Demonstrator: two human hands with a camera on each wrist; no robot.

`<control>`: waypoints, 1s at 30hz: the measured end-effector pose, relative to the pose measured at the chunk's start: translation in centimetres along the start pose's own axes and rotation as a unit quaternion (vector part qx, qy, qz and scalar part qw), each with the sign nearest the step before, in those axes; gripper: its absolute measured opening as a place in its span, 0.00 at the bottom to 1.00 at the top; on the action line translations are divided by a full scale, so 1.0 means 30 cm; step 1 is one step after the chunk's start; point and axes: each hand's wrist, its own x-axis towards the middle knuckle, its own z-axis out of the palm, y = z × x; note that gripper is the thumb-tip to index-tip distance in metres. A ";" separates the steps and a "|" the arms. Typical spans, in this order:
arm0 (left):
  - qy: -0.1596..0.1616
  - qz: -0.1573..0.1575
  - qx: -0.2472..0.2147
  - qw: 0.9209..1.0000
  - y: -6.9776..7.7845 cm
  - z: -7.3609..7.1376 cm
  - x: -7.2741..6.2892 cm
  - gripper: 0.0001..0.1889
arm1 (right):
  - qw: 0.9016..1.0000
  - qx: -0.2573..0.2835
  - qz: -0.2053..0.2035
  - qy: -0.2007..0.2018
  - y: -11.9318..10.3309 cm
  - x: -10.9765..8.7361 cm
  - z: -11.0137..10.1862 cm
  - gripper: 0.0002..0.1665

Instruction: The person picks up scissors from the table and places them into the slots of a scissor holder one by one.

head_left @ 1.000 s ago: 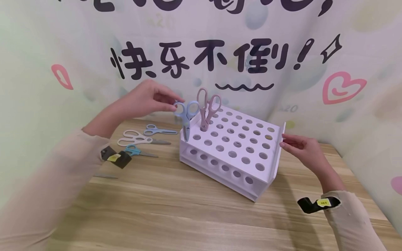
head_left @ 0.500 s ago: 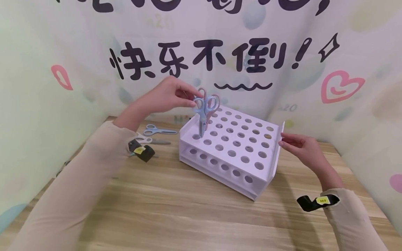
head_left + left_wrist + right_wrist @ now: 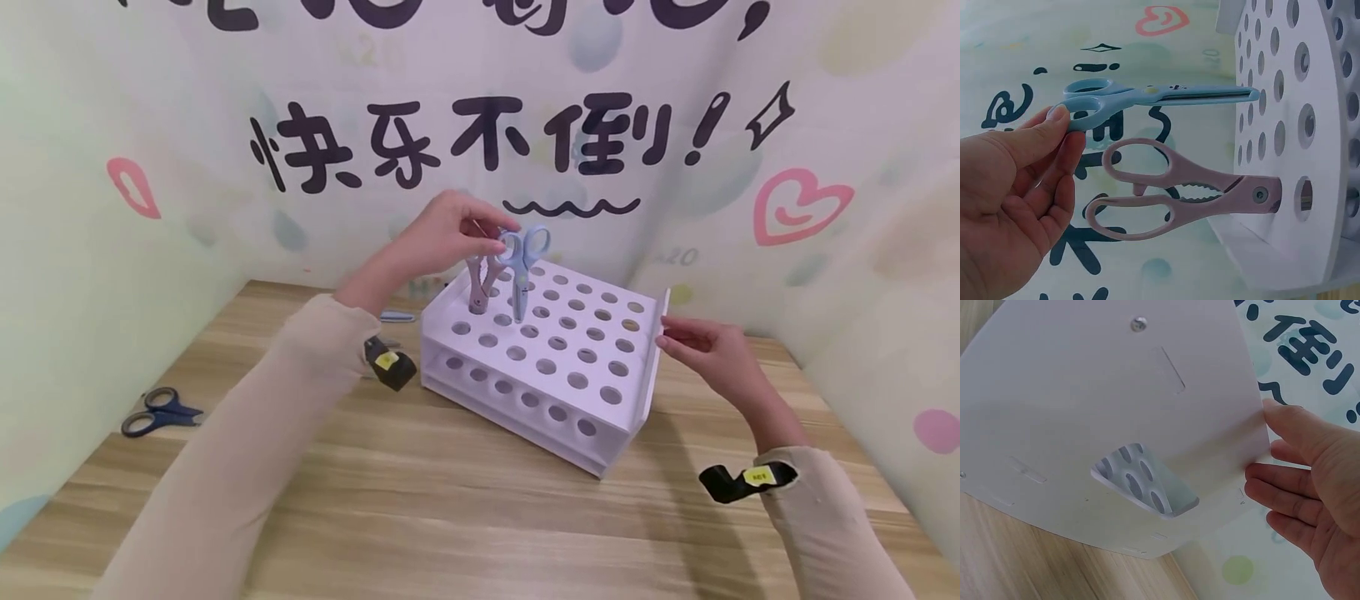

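Observation:
Between thumb and fingers, my left hand (image 3: 453, 237) pinches a handle loop of the light blue scissors (image 3: 1154, 95). They hang blades down over the white rack full of round holes (image 3: 648, 379), tips close to its top board. Beside them, pink scissors with a toothed gap between the handles (image 3: 1250, 194) stand in one of the holes, blades hidden inside. My right hand (image 3: 716, 354) grips the edge of the rack's right side panel (image 3: 1116, 381), thumb and fingertips at the rim.
Dark blue scissors (image 3: 161, 412) lie on the wooden table (image 3: 420, 517) at the left. The tip of another light blue pair (image 3: 397, 317) shows behind my left sleeve, which hides other scissors. A printed cloth (image 3: 360, 233) hangs behind the rack.
My left hand has carried the light blue scissors rightward, from the rack's left front corner past the pink scissors. The right hand keeps its grip on the side panel.

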 end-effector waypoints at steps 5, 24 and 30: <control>0.001 -0.008 -0.013 1.000 -0.029 0.052 0.009 0.15 | 1.000 0.004 -0.006 -0.002 0.014 0.000 0.011 0.29; -0.028 -0.015 0.030 0.999 -0.089 0.146 0.054 0.12 | 1.000 0.005 0.001 0.006 0.011 0.000 0.001 0.29; -0.027 -0.032 0.025 0.999 -0.109 0.171 0.054 0.12 | 1.000 0.005 0.005 0.006 0.011 -0.001 0.004 0.30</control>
